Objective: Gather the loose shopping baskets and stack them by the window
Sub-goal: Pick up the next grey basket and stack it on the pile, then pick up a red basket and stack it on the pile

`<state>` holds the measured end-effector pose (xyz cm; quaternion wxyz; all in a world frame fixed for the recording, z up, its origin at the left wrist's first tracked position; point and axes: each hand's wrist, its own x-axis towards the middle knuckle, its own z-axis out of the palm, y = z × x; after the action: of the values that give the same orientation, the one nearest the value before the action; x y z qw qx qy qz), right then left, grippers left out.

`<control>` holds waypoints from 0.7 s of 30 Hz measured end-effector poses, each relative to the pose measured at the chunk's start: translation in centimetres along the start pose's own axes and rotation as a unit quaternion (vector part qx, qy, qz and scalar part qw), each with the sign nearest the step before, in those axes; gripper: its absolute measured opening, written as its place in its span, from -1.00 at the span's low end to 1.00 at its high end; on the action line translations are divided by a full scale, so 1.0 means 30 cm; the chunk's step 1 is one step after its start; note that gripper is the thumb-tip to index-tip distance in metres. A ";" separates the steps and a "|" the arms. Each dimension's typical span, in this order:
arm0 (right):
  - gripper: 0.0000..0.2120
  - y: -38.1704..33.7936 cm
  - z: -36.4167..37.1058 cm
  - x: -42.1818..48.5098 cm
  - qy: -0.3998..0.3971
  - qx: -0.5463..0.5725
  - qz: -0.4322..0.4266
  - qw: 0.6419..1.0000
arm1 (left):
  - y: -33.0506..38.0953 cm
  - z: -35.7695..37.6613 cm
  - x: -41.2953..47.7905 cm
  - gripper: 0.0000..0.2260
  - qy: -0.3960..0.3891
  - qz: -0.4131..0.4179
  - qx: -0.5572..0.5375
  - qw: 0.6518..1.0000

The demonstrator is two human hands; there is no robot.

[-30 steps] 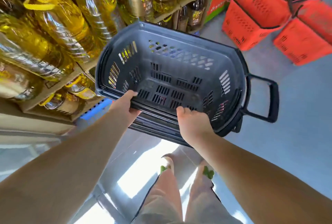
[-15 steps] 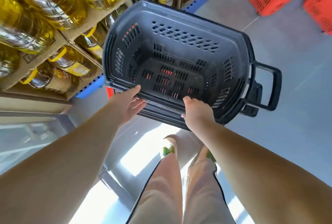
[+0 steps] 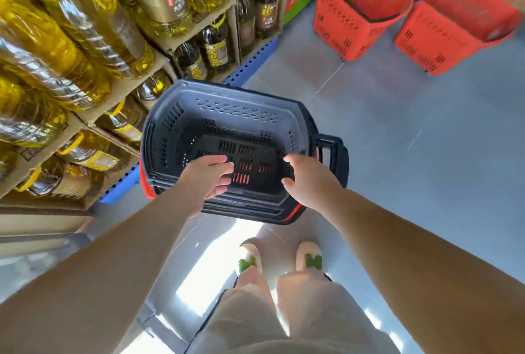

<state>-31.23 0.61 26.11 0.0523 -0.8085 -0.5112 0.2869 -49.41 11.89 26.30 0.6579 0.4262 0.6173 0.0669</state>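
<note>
Beside the oil shelf (image 3: pixel 85 115), the black basket (image 3: pixel 227 123) sits nested on a stack on the floor, its long axis running left-right, and both open, empty hands, left (image 3: pixel 208 176) and right (image 3: pixel 308 180), hover over its near rim, about equally close.

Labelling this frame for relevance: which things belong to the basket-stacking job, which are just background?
Job:
- dark basket stack, red basket at its bottom
- left hand, right hand, both open over it
- red baskets still loose on the floor

Background:
- oil bottles
- shelf
</note>
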 end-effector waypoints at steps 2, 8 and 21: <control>-0.54 0.071 -0.108 -0.026 0.042 0.007 0.025 0.999 | 0.090 0.103 -0.036 -0.78 -0.028 0.033 0.022 0.999; -0.59 0.389 -0.446 -0.109 0.146 0.049 0.066 0.986 | 0.387 0.503 -0.148 -0.83 -0.088 0.147 0.080 0.982; -0.63 1.170 -0.943 -0.135 0.198 0.055 0.094 0.974 | 0.725 1.357 -0.202 -0.79 -0.098 0.212 0.136 0.963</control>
<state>10.09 -13.52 38.01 0.1689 -0.8897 -0.3957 0.1526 -5.89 2.37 39.75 0.6219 0.6371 0.4486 0.0780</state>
